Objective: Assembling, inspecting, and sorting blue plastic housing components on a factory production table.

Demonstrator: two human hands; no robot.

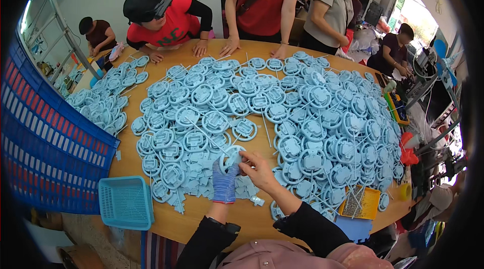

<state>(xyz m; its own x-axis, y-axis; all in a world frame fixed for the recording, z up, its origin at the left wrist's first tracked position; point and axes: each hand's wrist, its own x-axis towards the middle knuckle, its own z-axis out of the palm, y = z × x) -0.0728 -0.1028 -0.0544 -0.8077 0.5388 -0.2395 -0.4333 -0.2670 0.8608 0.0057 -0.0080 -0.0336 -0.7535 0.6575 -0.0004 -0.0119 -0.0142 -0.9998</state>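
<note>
Both hands meet over the near middle of the round wooden surface (pixel 252 221), gripping one pale blue ring-shaped plastic part (pixel 231 157) between them. The left hand (pixel 225 181), in a blue knitted glove, holds the ring from below with its fingers closed on the lower rim. The right hand (pixel 257 168), bare, pinches the ring's right edge with thumb and fingertips. The ring is held just above a scatter of small flat blue plastic pieces (pixel 201 178) lying on the surface under the hands.

Beyond the hands spreads a large heap of blue round parts (pixel 312 123) with thin white sprue sticks among them, covering most of the surface and piled highest on the right. A smaller heap of the same parts (pixel 103 103) lies at the far left edge. A light blue mesh basket (pixel 125 202) sits at the near left edge, just beside a large dark blue slatted crate (pixel 45 138). A small yellow tray (pixel 365 203) with thin metal pieces sits at the near right, touching the big heap.

Across the surface, a person in a red shirt and black cap (pixel 161 19) leans on it, and other people stand behind.
</note>
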